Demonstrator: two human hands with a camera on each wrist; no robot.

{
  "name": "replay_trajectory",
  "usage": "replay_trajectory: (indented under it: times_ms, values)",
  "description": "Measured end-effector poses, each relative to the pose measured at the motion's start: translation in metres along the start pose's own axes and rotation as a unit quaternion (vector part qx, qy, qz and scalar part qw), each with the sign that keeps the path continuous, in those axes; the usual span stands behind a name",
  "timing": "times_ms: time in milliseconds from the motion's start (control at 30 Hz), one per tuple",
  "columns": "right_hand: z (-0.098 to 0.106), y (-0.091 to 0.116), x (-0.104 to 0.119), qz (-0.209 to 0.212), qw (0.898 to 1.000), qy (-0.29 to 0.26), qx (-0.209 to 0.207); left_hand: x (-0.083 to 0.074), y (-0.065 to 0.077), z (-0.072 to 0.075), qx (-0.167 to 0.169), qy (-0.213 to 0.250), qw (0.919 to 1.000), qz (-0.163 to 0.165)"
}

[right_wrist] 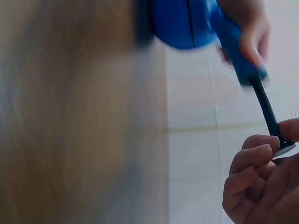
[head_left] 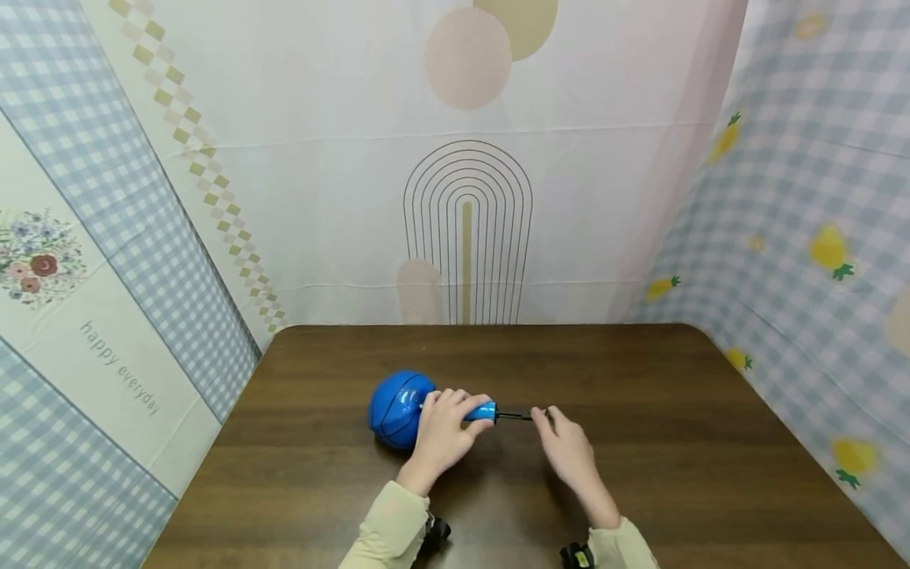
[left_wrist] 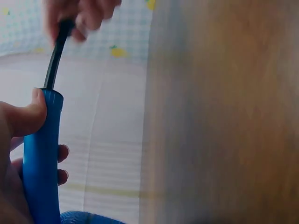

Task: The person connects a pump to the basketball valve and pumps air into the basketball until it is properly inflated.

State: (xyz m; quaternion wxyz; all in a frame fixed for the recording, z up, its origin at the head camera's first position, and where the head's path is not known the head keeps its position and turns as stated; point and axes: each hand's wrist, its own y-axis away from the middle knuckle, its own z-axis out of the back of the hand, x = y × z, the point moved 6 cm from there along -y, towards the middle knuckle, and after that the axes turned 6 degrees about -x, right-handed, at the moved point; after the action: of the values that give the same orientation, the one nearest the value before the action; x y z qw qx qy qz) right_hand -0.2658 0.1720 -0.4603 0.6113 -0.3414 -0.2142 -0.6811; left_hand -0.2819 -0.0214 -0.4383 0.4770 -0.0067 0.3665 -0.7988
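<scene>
Pumping in progress on a dark wooden table: a person works a small hand pump joined to a blue ball. The ball lies near the table's middle, with the pump's blue barrel running from it toward three o'clock in the head view. The left hand wraps round the barrel, thumb pressed near its open end and fingers curled behind, as the left wrist view confirms. From the barrel's end a thin black plunger rod stands drawn out. The right hand grips the handle at the rod's far end; in the right wrist view its fingers are curled tightly round a pale handle piece, and the rod runs up toward eleven o'clock into the barrel.

Judged from these views, the ball already looks round and full in outline, so inflation seems well advanced, though how firm it is cannot be told by sight. The rod is extended, which suggests the plunger sits at the outward end of a stroke, with a push back toward nine o'clock left to make. The joint between the pump and the ball is hidden under the left hand, so its seating cannot be judged.

Patterned cloth backdrops rise at twelve, nine and three o'clock around the table
</scene>
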Motion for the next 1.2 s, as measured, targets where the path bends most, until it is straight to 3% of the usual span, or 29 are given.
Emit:
replay_trajectory:
  times_ms: [167, 333, 467, 567, 667, 900, 1067, 1200]
  values:
    - [0.017, -0.006, -0.012, -0.031, 0.999, -0.002, -0.024, 0.005, -0.003, 0.001, -0.022, -0.02, 0.9994, 0.018]
    - [-0.004, 0.0, 0.0, -0.039, 0.996, -0.073, -0.02, -0.014, 0.001, -0.012, -0.037, -0.034, 0.9987, -0.001]
    - [-0.022, 0.007, 0.011, -0.015, 0.998, -0.068, -0.009, -0.023, 0.005, -0.017, -0.029, -0.018, 0.9994, -0.006]
    - [-0.022, 0.008, 0.012, 0.001, 1.0, -0.03, 0.002, -0.019, 0.004, -0.013, -0.008, 0.0, 0.9999, -0.012]
    - [-0.01, 0.004, 0.006, 0.004, 1.0, -0.01, 0.01, -0.009, 0.002, -0.006, 0.011, 0.011, 0.9998, -0.012]
    - [0.017, -0.006, -0.011, -0.021, 1.0, -0.006, 0.002, 0.011, -0.003, 0.008, -0.009, 0.002, 0.9997, 0.021]
    - [0.001, -0.005, 0.0, -0.033, 0.999, -0.04, -0.01, -0.004, -0.003, -0.001, -0.045, -0.023, 0.9987, 0.001]
    - [-0.02, 0.002, 0.011, -0.022, 0.998, -0.06, 0.0, -0.019, 0.002, -0.013, -0.043, -0.023, 0.9987, -0.014]
